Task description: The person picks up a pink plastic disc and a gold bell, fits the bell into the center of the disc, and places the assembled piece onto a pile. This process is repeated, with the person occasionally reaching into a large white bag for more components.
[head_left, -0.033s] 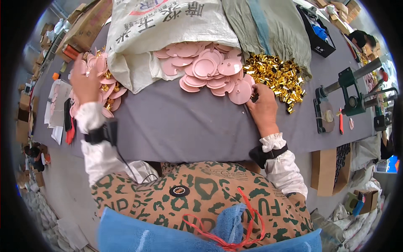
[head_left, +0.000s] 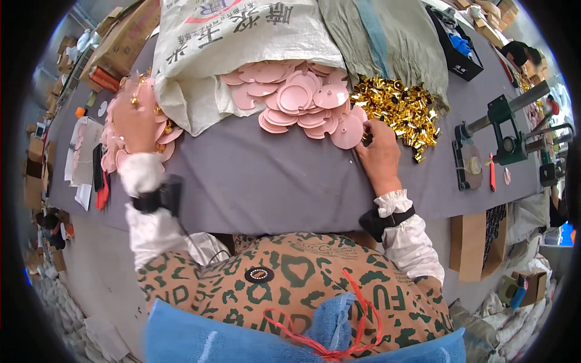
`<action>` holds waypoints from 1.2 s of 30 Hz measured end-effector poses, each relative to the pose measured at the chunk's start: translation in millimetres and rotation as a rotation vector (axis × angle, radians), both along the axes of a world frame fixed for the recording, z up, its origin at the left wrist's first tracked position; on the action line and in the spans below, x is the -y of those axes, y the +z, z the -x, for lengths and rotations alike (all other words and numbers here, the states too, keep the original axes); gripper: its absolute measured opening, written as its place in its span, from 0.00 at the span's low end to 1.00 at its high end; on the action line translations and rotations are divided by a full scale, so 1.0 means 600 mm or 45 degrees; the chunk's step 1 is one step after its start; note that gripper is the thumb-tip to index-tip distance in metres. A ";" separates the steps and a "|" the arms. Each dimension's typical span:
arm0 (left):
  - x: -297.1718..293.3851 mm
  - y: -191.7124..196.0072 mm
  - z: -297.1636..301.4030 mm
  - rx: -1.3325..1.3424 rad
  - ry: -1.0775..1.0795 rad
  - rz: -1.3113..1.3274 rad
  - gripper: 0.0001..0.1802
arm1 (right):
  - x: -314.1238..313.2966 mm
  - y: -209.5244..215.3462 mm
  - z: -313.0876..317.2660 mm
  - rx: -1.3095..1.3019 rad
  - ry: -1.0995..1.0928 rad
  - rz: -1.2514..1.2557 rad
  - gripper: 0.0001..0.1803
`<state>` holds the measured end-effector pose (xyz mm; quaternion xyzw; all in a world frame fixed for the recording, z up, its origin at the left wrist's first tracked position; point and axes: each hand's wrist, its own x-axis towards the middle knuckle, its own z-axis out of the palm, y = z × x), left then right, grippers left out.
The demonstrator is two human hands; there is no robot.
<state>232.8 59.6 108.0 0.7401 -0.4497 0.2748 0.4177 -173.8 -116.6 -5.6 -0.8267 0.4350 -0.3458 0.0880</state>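
Where the grey worktop (head_left: 272, 187) carries two sacks (head_left: 242, 36), pink notched discs (head_left: 293, 97) spill beside gold clips (head_left: 396, 109); a mixed pile (head_left: 112, 157) lies left. Picking pieces seems in hand; next calls for freeing one. The left hand (head_left: 134, 124), blurred, hides part of that pile; the right hand (head_left: 381, 154) bends its fingers at a disc's edge. Whether either grips anything, I cannot tell.

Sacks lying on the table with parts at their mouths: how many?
2: a white woven sack, top centre, with pink discs at its mouth, and a grey-green, blue-striped sack to its right, with shiny gold pieces. Others could be hidden underneath.
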 end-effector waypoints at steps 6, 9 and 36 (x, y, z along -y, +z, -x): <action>0.158 -0.129 0.319 -0.115 -1.123 -0.380 0.18 | 0.003 -0.013 0.026 0.060 0.103 0.044 0.13; 0.213 -0.155 0.361 0.115 -1.171 -0.550 0.25 | -0.006 -0.013 0.049 -0.076 0.112 0.009 0.14; 0.109 -0.136 0.447 -0.904 -0.924 -0.586 0.15 | -0.084 0.022 0.029 0.267 0.461 0.334 0.14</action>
